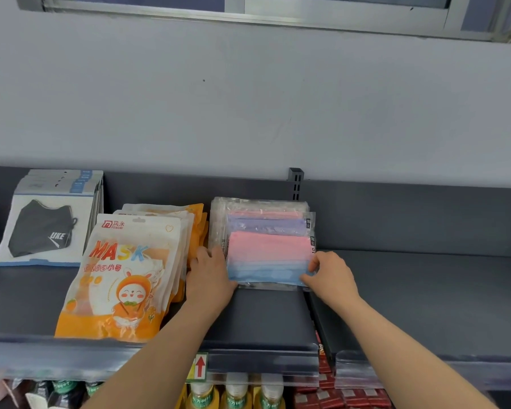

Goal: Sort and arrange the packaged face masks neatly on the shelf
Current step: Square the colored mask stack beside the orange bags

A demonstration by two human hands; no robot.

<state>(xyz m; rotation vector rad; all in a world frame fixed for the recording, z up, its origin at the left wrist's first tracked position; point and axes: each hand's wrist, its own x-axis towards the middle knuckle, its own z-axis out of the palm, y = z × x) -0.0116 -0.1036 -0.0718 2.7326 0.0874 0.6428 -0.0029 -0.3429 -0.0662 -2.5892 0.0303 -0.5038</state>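
Below a pale wall (248, 113), a stack of pastel mask packs (260, 206) is set on the dark grey shelf (425, 290). Its top pack (269, 258) is gripped at the left edge by the left hand (210, 278) and pinched at the right corner by the right hand (332, 277). Orange mask packs (124, 278) and black-mask boxes (48, 228) are stacked further left.

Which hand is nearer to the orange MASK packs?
Left. The left hand is just beside the orange MASK packs; the right hand is beyond the pastel mask stack.
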